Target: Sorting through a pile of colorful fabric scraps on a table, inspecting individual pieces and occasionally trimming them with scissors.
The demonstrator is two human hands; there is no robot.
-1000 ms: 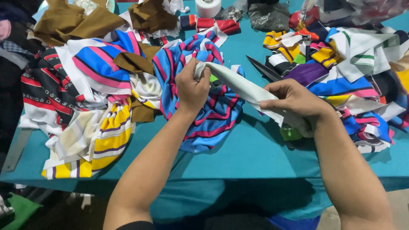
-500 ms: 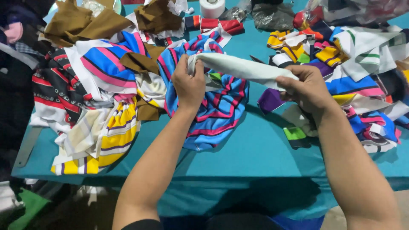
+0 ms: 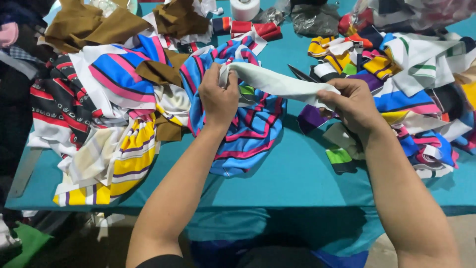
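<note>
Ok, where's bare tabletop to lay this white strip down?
Free: the teal table along its near edge, between the blue-pink striped cloth and the right scrap pile. Crowded: the left striped heap and the far edge.

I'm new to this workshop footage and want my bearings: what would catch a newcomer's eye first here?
First, the white strip of cloth held taut between the left hand and the right hand above the teal table. Beneath it lies a blue, pink and red striped garment. Heaps of striped scraps flank it: yellow and white stripes at the left, a mixed colourful pile at the right.
</note>
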